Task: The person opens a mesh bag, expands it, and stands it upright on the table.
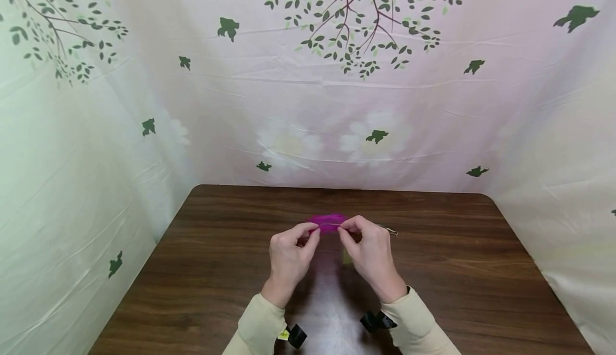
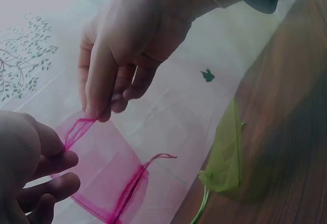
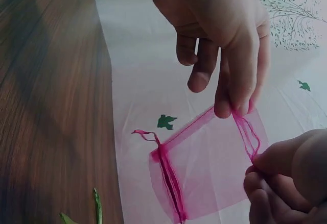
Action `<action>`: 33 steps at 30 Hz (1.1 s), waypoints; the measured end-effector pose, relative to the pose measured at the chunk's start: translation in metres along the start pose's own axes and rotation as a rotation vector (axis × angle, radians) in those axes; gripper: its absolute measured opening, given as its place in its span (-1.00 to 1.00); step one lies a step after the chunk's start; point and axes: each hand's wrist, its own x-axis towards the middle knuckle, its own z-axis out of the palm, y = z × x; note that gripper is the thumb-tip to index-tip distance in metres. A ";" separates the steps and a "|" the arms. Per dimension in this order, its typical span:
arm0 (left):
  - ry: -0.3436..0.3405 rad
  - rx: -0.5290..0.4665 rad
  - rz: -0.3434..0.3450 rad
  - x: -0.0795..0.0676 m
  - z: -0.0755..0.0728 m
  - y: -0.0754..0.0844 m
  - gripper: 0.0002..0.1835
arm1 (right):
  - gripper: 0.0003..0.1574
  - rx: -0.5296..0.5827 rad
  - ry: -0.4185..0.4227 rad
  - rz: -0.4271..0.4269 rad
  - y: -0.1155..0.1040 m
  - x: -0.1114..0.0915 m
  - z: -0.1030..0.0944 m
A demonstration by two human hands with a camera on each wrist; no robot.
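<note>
magenta organza pouch [image 1: 329,222]: between the two hands, over the far half of the table; sheer, cloth backdrop shows through it in both wrist views. cannot tell whether it touches the tabletop.
held cord loop [image 2: 80,131]: thin, magenta, drawn between the fingertips of both hands.
second cord loop [image 3: 144,134]: free, sticking out from the end of a darker magenta band [image 3: 171,183] on the pouch.
left hand [image 1: 291,253]: thumb and fingertip pinched together on the held cord loop; remaining fingers loosely bent, apart from the pouch.
right hand [image 1: 375,253]: thumb and fingertip likewise clamped on the held cord loop, facing the left; other fingers loosely curled.
green organza pouch [image 2: 225,155]: near the magenta one, by the table edge in the left wrist view; partly hidden by the right hand from above. thin green cords [image 2: 201,204] trail from it.
pale cords [image 1: 389,230]: poking out past the right hand, over the wood; source hidden.
sleeves [image 1: 262,320]: cream, both arms; a black wrist camera [image 1: 297,337] at the left cuff, another at the right.
table [image 1: 216,269]: dark brown wood grain, rounded far corners.
cloth backdrop [image 1: 308,103]: pale pink-white, printed with leafy branches, green birds, white daisies.
</note>
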 end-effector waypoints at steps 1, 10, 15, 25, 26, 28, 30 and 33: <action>0.002 0.006 0.005 0.000 0.000 0.000 -0.92 | -0.79 0.003 0.005 -0.001 0.000 0.000 0.000; 0.041 0.109 0.022 0.000 0.003 0.003 -0.89 | -0.75 -0.086 0.067 -0.031 -0.004 -0.002 0.005; 0.049 0.249 0.091 0.000 0.004 0.001 -0.84 | -0.88 -0.198 0.087 -0.089 -0.006 -0.002 0.006; 0.045 0.196 0.067 0.001 0.002 0.000 -0.89 | -0.85 -0.131 -0.020 -0.029 -0.007 0.000 0.001; 0.046 0.185 0.060 0.001 0.003 0.001 -0.91 | -0.82 -0.128 -0.012 -0.033 -0.007 0.000 0.001; 0.053 0.170 0.055 0.001 0.003 0.002 -0.93 | -0.77 -0.138 0.013 -0.052 -0.007 -0.001 0.002; 0.064 0.172 0.054 0.001 0.004 0.003 -0.93 | -0.73 -0.166 0.047 -0.077 -0.006 -0.002 0.003; 0.079 0.179 0.051 -0.001 0.004 0.003 -0.90 | -0.70 -0.225 0.080 -0.111 -0.005 -0.003 0.006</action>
